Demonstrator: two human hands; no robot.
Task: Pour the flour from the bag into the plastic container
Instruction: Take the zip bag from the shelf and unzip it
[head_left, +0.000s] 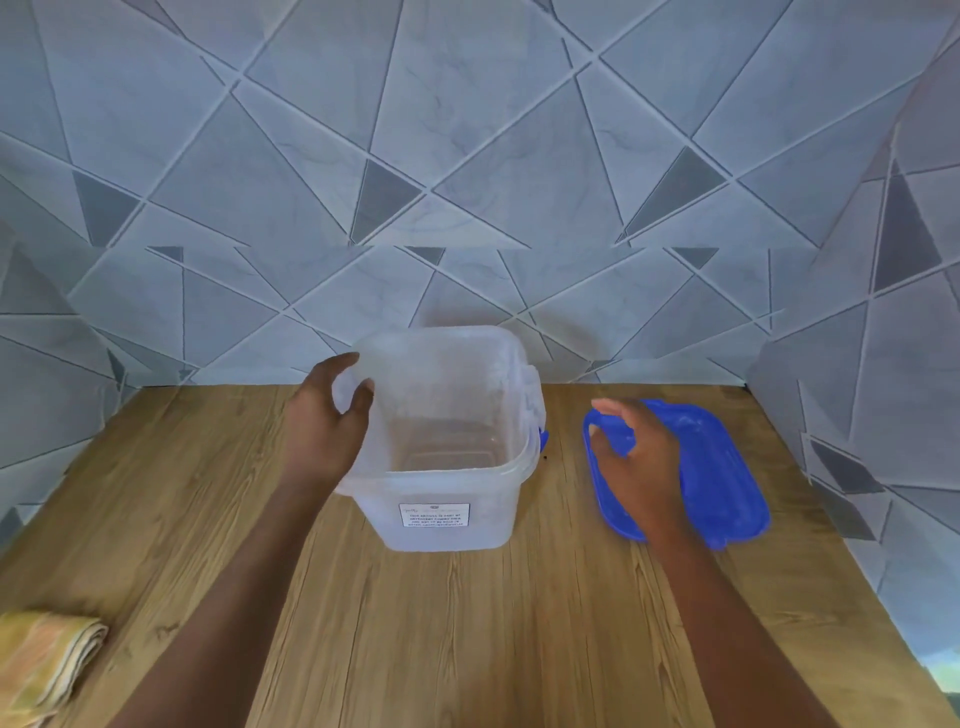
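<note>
From the head view, looking down, a clear plastic container (441, 447) stands upright and uncovered at the centre of the frame on a wood-grain worktop (467, 623), close to the patterned wall at the back. A white label (434, 515) with small print sits on its near wall, and nothing can be seen lying inside it.

The left hand (324, 421) comes in from the lower left and grips the container's left rim, the thumb curled over the edge to the inside and the fingers wrapped round the outside.

To the right of the container, a little apart from it, a blue lid (727, 478) lies flat on the worktop. The right hand (636, 457) rests on the lid's left part, fingers bent and curled over its upper left edge, holding it there.

At the lower left corner of the frame a folded yellow-and-orange cloth (44, 660) lies on the worktop's edge, well apart from the container.

The wall behind is covered in grey tiles cut by slanting lines.
</note>
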